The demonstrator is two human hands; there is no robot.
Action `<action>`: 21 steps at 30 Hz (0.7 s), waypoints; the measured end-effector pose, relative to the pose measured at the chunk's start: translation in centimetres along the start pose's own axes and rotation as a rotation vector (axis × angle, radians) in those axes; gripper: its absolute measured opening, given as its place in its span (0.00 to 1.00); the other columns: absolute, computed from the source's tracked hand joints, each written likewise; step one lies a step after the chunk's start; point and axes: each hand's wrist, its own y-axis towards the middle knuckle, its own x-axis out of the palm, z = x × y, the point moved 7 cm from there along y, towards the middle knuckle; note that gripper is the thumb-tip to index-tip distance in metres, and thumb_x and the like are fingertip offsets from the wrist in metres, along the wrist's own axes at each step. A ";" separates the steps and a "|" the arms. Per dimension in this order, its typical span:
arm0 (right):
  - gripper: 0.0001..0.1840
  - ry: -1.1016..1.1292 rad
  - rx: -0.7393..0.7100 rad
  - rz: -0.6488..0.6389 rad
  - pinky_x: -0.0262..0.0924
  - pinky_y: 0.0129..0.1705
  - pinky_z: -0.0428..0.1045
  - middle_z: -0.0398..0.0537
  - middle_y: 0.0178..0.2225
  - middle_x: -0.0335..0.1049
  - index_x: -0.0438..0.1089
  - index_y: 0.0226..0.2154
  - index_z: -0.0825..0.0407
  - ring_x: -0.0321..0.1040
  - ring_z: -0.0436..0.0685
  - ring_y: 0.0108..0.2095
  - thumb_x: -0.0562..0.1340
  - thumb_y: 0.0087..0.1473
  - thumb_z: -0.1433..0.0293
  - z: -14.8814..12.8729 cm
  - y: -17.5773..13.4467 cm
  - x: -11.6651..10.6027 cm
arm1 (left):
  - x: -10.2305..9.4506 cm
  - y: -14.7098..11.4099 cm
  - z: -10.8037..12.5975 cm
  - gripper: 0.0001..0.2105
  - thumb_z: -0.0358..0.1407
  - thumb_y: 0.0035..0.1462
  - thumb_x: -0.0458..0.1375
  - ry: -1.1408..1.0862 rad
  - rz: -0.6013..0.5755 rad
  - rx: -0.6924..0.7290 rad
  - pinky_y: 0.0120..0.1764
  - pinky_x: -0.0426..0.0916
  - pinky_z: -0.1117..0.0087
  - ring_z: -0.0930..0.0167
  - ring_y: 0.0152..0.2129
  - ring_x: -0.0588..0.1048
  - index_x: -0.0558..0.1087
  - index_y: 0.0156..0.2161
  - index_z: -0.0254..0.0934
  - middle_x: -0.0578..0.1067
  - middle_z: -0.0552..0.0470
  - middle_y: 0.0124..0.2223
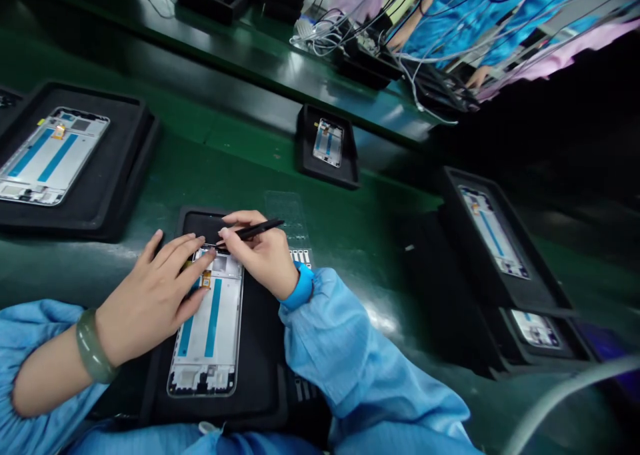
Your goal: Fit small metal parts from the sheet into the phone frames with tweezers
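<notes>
A phone mid-frame [227,321] with two blue strips and an orange flex piece lies in a black foam tray [263,375] right in front of me. My left hand [155,288] rests flat with fingers spread, its fingertips on the upper part of the phone frame. Between the thumb and fingers of my right hand [267,258] are black tweezers [257,229], their tips at the frame's top edge beside my left index finger. What the tips touch is too small to tell.
To the left, stacked trays [117,175] carry another phone frame [55,155]. A small tray [327,145] sits ahead, and tray stacks [537,268] stand at right. A clear sheet with small stickers [300,256] lies beyond my right wrist. Tangled cables [325,38] and co-workers' sleeves [450,15] appear across the bench.
</notes>
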 end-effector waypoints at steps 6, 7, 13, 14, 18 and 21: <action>0.09 -0.006 0.000 -0.013 0.71 0.36 0.45 0.44 0.36 0.75 0.70 0.41 0.50 0.75 0.51 0.36 0.61 0.55 0.66 -0.6 0.0 0.3 | 0.1 0.0 -0.1 0.22 0.40 0.63 0.48 0.003 0.000 0.001 0.58 0.56 0.44 0.56 0.57 0.64 0.65 0.59 0.35 0.67 0.38 0.59; 0.10 -0.010 -0.003 -0.014 0.71 0.36 0.45 0.44 0.37 0.75 0.70 0.41 0.50 0.75 0.50 0.36 0.61 0.55 0.67 -0.7 0.0 0.3 | 0.1 0.0 0.0 0.22 0.40 0.63 0.48 0.007 0.001 0.003 0.58 0.56 0.44 0.56 0.57 0.64 0.65 0.59 0.34 0.67 0.38 0.59; 0.09 -0.056 -0.025 -0.008 0.71 0.35 0.44 0.44 0.36 0.76 0.71 0.40 0.51 0.76 0.50 0.34 0.61 0.55 0.67 -0.9 0.1 0.3 | 0.2 0.0 -0.1 0.22 0.41 0.63 0.48 0.015 0.004 0.009 0.58 0.57 0.44 0.56 0.57 0.64 0.64 0.59 0.34 0.67 0.38 0.58; 0.09 -0.060 -0.031 -0.006 0.71 0.35 0.44 0.44 0.36 0.76 0.71 0.40 0.51 0.76 0.49 0.34 0.61 0.55 0.67 -0.9 0.1 0.3 | 0.3 -0.1 -0.1 0.22 0.41 0.63 0.48 0.016 0.004 0.011 0.58 0.57 0.44 0.56 0.57 0.64 0.64 0.59 0.34 0.67 0.38 0.58; 0.09 -0.106 -0.090 -0.013 0.71 0.37 0.44 0.45 0.38 0.76 0.70 0.41 0.51 0.76 0.49 0.36 0.60 0.57 0.68 -1.3 0.0 0.5 | 0.3 -0.1 0.0 0.22 0.41 0.63 0.48 0.017 0.005 0.023 0.58 0.57 0.44 0.56 0.57 0.64 0.64 0.59 0.34 0.67 0.38 0.58; 0.10 -0.138 -0.126 -0.021 0.71 0.38 0.44 0.45 0.39 0.76 0.70 0.42 0.52 0.76 0.49 0.37 0.60 0.57 0.68 -1.6 -0.1 0.6 | 0.3 -0.2 0.0 0.22 0.40 0.63 0.48 0.016 0.007 0.023 0.58 0.57 0.44 0.57 0.57 0.64 0.64 0.59 0.34 0.67 0.38 0.58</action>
